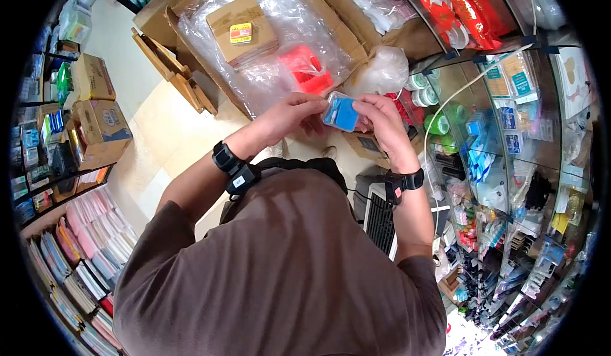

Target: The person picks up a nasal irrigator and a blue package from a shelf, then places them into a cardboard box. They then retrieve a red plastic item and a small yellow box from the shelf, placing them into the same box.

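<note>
Between my two hands is a small clear case with a blue insert (pixel 342 112), tilted, at the upper middle of the view. My left hand (pixel 298 115) pinches its left edge between thumb and fingers. On the right edge, my right hand (pixel 380 118) has its thumb and fingertips pressed to the case. Just beyond the hands lies a large open cardboard box (pixel 170 20) lined with clear plastic (pixel 216 95). Inside it are a smaller brown carton (pixel 230 13) with a yellow and red label and a bright red package (pixel 305 69).
Glass shelves with packets and green-lidded tubs (pixel 438 124) stand on the right, crossed by a white cable (pixel 468 83). A keyboard (pixel 380 222) is below my right wrist. Cartons (pixel 102 130) and stacked packets (pixel 95 222) fill shelving on the left. Flat cardboard (pixel 167 69) leans nearby.
</note>
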Available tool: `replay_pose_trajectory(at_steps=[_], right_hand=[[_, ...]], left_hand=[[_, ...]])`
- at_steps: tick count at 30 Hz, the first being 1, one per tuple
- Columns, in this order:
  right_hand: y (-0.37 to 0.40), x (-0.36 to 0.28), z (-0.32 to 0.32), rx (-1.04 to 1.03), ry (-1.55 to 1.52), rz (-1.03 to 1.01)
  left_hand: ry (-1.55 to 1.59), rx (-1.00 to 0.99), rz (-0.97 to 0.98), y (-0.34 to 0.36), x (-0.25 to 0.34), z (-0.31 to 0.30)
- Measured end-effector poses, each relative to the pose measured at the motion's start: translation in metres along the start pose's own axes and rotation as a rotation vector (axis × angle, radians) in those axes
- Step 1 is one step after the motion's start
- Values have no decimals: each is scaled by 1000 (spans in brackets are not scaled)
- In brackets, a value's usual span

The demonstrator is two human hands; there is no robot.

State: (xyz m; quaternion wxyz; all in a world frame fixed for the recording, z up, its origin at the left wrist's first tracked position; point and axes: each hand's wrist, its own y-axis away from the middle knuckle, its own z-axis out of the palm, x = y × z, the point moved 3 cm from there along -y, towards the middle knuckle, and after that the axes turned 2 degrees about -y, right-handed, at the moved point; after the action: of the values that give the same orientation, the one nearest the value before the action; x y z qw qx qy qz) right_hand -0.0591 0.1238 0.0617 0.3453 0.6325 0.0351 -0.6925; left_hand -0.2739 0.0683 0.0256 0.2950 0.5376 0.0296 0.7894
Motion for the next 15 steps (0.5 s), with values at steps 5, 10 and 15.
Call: replay_pose_trajectory(at_steps=[5,10,15], right_hand=[[-10,6,18,-15,26,-7],[-14,1,38,-37,70,16],[-18,2,48,-53,278,-104]], left_hand=[[45,-36,-41,15,6,-13],[160,-15,-87,27,12,-25],[181,-2,-73,23,4,-39]])
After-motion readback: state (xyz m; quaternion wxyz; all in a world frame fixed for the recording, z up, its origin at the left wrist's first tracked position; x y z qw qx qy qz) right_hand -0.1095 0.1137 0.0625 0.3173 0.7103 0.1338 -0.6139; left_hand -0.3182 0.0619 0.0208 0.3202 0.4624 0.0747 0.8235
